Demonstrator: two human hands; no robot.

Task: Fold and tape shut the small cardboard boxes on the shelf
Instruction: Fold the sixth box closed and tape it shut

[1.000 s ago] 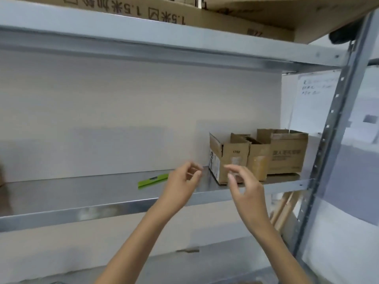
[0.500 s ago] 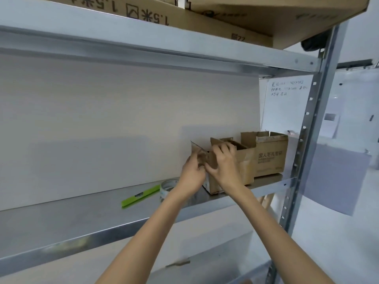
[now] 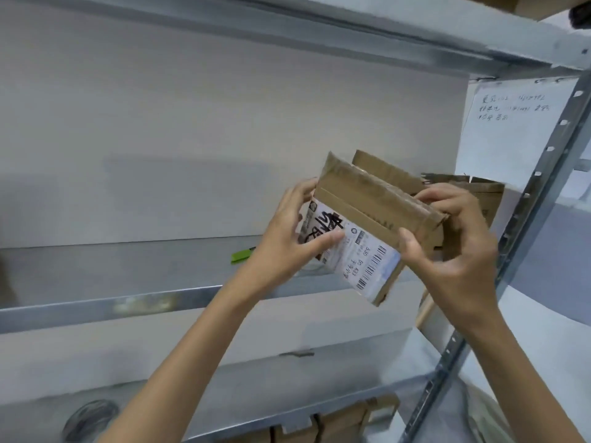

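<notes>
Box: small cardboard box (image 3: 371,199) held up in front of shelf (image 3: 96,306), tilted, shipping label (image 3: 355,254) toward cam.
L hand (image 3: 287,241): grips box's left end, thumb on label.
R hand (image 3: 447,241): grips right end, fingers curled over top edge.
Behind: other boxes (image 3: 491,199) at shelf's right end.
Also: green cutter (image 3: 241,254) on shelf, left of hands.

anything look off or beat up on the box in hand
The small box, gripped tilted by the left hand and right hand, looks reused: black marker scrawled over its shipping label, wrinkled tape along the top.
</notes>
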